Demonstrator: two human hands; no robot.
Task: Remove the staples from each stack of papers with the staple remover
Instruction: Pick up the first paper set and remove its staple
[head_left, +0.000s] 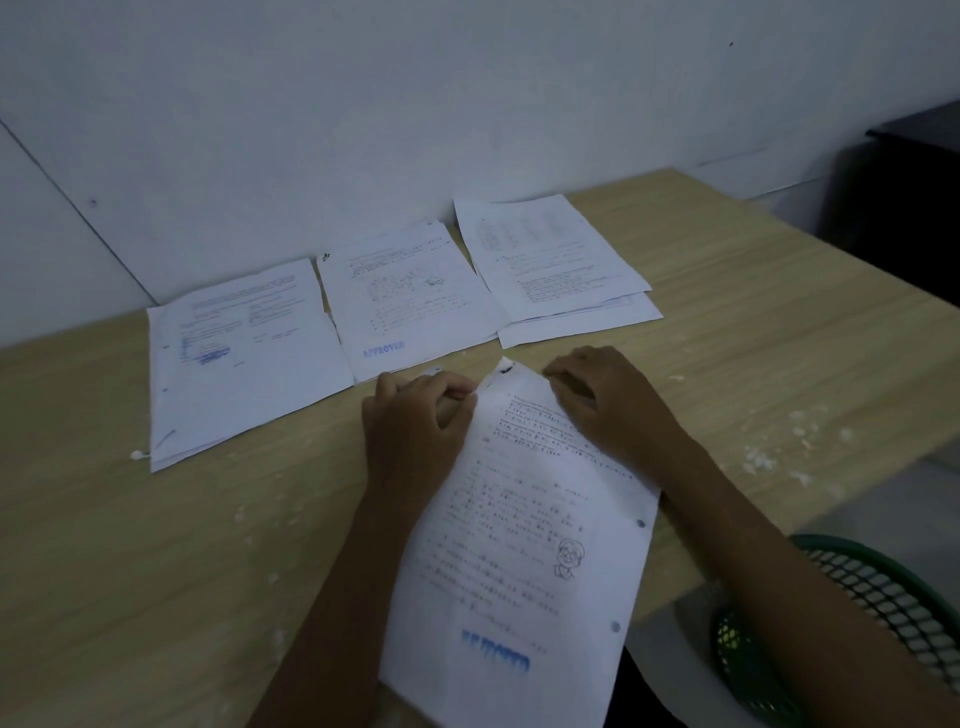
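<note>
A stack of printed papers (524, 540) with a blue stamp near its bottom lies tilted on the wooden table (156, 545) in front of me. My left hand (415, 421) pinches its upper left edge with curled fingers. My right hand (608, 400) presses flat on its upper right part. A dark mark (505, 369) sits at the stack's top corner between my hands. Three more paper stacks lie along the wall: left (244, 358), middle (410, 301) and right (556, 265). No staple remover is visible.
A green mesh basket (852, 597) stands off the table's right front corner. A dark cabinet (904, 197) is at the far right. White crumbs (769, 452) speckle the table's right side. A small white object (137, 455) lies by the left stack's corner.
</note>
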